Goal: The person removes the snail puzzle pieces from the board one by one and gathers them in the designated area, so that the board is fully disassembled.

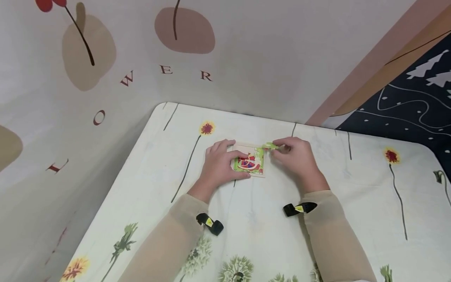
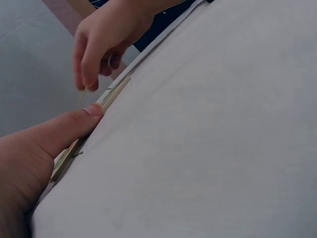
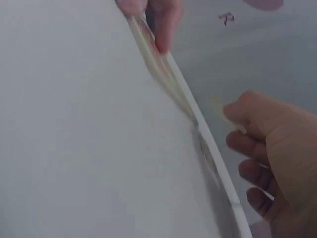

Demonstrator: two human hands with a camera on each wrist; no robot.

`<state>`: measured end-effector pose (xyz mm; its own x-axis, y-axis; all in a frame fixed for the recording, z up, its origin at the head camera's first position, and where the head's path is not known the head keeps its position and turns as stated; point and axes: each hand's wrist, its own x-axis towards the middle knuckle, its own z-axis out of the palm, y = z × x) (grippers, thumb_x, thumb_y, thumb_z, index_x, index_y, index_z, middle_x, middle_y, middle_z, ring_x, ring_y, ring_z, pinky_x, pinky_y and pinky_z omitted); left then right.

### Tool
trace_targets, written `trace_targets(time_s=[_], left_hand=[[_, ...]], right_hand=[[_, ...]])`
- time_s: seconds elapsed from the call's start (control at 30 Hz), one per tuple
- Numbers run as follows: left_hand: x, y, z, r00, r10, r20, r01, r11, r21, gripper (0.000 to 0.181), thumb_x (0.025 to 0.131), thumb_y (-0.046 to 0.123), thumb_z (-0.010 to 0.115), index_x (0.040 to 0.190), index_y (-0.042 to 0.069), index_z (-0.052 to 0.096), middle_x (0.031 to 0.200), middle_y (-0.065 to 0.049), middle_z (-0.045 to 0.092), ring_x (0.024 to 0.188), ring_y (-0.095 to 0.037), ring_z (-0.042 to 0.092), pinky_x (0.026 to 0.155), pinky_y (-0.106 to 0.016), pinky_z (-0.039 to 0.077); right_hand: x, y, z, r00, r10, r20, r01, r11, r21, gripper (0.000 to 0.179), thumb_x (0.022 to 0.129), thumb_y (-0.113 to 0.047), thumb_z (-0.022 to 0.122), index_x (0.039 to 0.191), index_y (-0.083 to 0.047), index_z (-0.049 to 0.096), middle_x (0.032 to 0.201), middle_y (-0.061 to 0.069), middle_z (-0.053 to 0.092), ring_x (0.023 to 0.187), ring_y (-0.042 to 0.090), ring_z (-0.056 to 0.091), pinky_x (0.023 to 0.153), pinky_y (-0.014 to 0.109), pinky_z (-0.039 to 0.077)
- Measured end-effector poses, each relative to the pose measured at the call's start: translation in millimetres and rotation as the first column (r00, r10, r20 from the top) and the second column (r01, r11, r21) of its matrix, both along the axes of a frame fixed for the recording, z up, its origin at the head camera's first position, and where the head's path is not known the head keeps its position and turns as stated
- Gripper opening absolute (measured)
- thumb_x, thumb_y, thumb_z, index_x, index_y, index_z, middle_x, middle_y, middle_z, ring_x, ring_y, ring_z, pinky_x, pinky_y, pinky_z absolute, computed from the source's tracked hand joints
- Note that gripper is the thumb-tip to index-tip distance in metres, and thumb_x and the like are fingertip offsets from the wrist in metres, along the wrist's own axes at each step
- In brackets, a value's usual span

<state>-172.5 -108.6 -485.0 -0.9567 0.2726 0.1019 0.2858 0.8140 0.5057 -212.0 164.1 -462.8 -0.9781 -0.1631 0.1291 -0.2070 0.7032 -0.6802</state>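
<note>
A small wooden jigsaw puzzle [image 1: 256,163], with a pale frame and a red, green and purple picture, lies on the table. My left hand [image 1: 219,163] grips its frame, thumb along the near edge and fingers at the far side, with the index finger over the picture. That hand covers the puzzle's left part. At the upper right corner, my right hand [image 1: 297,156] pinches a green puzzle piece [image 1: 269,146] between thumb and fingertips. In the right wrist view the piece [image 3: 216,105] looks pale and blurred, raised above the tabletop.
A white cloth printed with flowers [image 1: 392,156] covers the table [image 1: 359,196]. Behind and to the left hangs a pale curtain [image 1: 253,58] with letters and leaf shapes. Dark fabric with white trees [image 1: 426,66] borders the far right.
</note>
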Motion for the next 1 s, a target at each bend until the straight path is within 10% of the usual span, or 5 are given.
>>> trace_targets(time_s=[0.3, 0.8, 1.0], left_hand=[[0.5, -1.6, -1.3, 1.000, 0.011, 0.003, -0.011, 1.000, 0.021, 0.061, 0.073, 0.066, 0.091, 0.126, 0.038, 0.079, 0.163, -0.002, 0.045, 0.151, -0.027, 0.032, 0.119, -0.057, 0.025], [-1.3, -1.3, -7.9, 1.000, 0.013, 0.000, -0.013, 1.000, 0.021, 0.063, 0.072, 0.068, 0.090, 0.127, 0.039, 0.078, 0.164, -0.001, 0.043, 0.151, -0.027, 0.033, 0.118, -0.056, 0.026], [-3.0, 0.7, -6.8, 1.000, 0.008, -0.001, -0.008, 1.000, 0.017, 0.063, 0.073, 0.068, 0.091, 0.127, 0.039, 0.078, 0.164, -0.001, 0.043, 0.151, -0.027, 0.033, 0.119, -0.057, 0.025]], right_hand=[[7.4, 45.0, -12.5, 0.992, -0.024, -0.121, 0.017, 0.998, -0.056, 0.022, 0.089, -0.007, 0.083, 0.112, -0.007, 0.084, 0.111, 0.013, 0.078, 0.094, 0.026, 0.063, 0.081, 0.033, 0.046], [9.3, 58.1, -21.7, 0.998, -0.009, -0.060, 0.006, 0.998, -0.059, 0.022, 0.089, -0.005, 0.081, 0.111, -0.007, 0.082, 0.109, 0.011, 0.074, 0.097, 0.021, 0.063, 0.083, 0.017, 0.047], [6.6, 59.5, -25.6, 0.998, -0.010, -0.054, 0.008, 0.999, -0.045, 0.021, 0.087, -0.005, 0.081, 0.108, -0.006, 0.080, 0.111, 0.009, 0.074, 0.108, 0.023, 0.056, 0.092, 0.029, 0.046]])
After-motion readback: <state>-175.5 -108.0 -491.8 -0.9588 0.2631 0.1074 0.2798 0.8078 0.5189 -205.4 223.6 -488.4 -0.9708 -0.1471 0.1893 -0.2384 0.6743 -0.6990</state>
